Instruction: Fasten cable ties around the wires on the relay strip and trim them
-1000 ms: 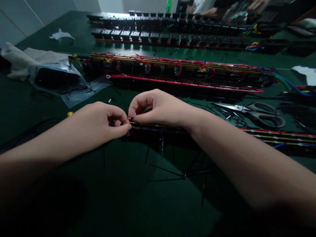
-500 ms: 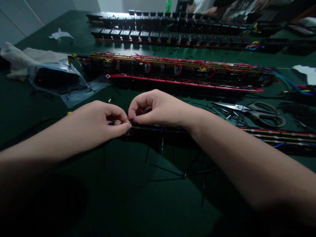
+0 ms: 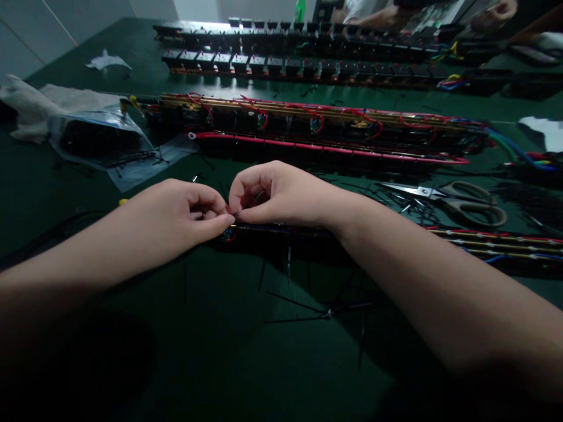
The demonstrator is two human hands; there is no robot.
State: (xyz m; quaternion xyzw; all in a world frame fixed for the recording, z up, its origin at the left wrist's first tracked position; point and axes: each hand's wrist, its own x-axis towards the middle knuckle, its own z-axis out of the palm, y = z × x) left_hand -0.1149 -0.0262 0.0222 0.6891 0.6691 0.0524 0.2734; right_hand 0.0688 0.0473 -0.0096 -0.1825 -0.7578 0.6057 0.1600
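My left hand (image 3: 185, 211) and my right hand (image 3: 281, 193) meet, thumb and fingertips pinched, over the nearest long wired assembly (image 3: 501, 247). What lies between the fingertips is too small and dark to make out. Brass-coloured bars with red and blue wires run along this assembly, whose middle is partly hidden by my right hand and forearm. Just below my left fingertips, a small bundle of blue and red wires (image 3: 229, 234) shows. Thin black cable ties (image 3: 328, 313) lie on the green table (image 3: 229, 357) in front of it.
Scissors (image 3: 466, 199) lie to the right among black offcuts (image 3: 413, 205). Behind my hands stands another wired assembly (image 3: 343, 117) with a thick red cable (image 3: 308, 146). A plastic bag (image 3: 101, 138) of black ties sits left. Two black assemblies (image 3: 264, 63) and another person's hands (image 3: 492, 14) are farther back.
My fingertips have shifted very slightly while staying pinched together at the same spot. At the back right, the other person's hands have moved.
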